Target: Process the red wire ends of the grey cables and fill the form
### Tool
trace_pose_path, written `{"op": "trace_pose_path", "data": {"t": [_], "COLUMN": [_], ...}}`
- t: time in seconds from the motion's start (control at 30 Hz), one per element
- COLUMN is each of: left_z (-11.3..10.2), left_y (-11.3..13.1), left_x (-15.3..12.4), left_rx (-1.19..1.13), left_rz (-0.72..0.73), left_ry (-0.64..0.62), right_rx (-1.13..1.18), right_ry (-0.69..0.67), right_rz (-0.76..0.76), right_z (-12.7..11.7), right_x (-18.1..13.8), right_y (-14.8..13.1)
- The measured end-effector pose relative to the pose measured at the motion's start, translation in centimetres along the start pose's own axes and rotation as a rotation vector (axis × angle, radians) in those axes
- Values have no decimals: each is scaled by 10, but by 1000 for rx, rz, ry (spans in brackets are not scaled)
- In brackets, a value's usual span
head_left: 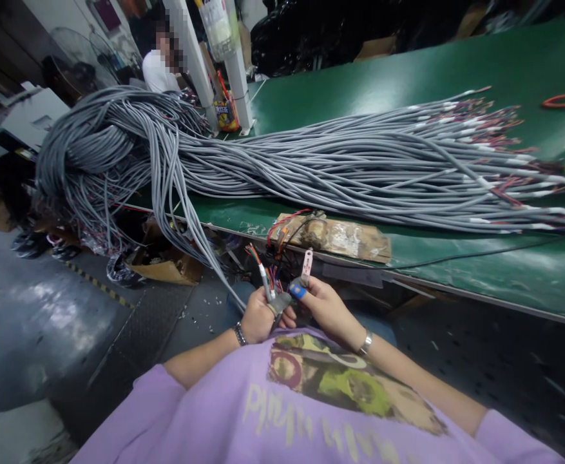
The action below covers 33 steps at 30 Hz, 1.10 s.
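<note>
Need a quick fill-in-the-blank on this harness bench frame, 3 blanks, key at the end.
1. The big bundle of cables lying across the table is ____ in colour.
2. The table has a ____ top.
3. The left hand grips a cable end whose thin coloured wires fan out; the right hand has a ____ cover on one fingertip.

Missing words: grey; green; blue

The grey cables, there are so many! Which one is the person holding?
The single grey cable that leaves the big pile of grey cables on the green table and hangs down into the left hand, its coloured wire ends sticking up.
</note>
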<state>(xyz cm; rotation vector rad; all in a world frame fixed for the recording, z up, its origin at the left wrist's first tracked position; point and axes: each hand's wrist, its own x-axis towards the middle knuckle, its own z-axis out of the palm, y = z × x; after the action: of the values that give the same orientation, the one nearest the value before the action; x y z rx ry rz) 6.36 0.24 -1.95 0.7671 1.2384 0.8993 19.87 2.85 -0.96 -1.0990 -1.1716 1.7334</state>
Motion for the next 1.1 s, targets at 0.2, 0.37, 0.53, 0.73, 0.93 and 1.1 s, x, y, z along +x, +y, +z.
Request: {"op": "trace_pose_path", "data": {"t": [0.2,0.37,0.53,0.73,0.93,1.1], "left_z": [0,0,-1,-1,-1,-1], "left_y": [0,-6,-5,-1,-1,-3], "left_x": [0,4,3,0,0,2], "left_rx": [34,-83,-76,2,55,25], "left_rz": [7,30,38,18,25,42], "left_ry": [-34,65,79,19,9,52], "right_rx": [-101,-106,3,-11,-38,-52], "right_ry": [50,71,86,-28,-89,-15], "right_rz": [-30,-51,29,37,73,58], "right_z": [-1,-1,-2,-4,-2,1], "right_x": [4,1,-2,4,7,5], "right_y": [-2,1,6,-4,-8,-9]}}
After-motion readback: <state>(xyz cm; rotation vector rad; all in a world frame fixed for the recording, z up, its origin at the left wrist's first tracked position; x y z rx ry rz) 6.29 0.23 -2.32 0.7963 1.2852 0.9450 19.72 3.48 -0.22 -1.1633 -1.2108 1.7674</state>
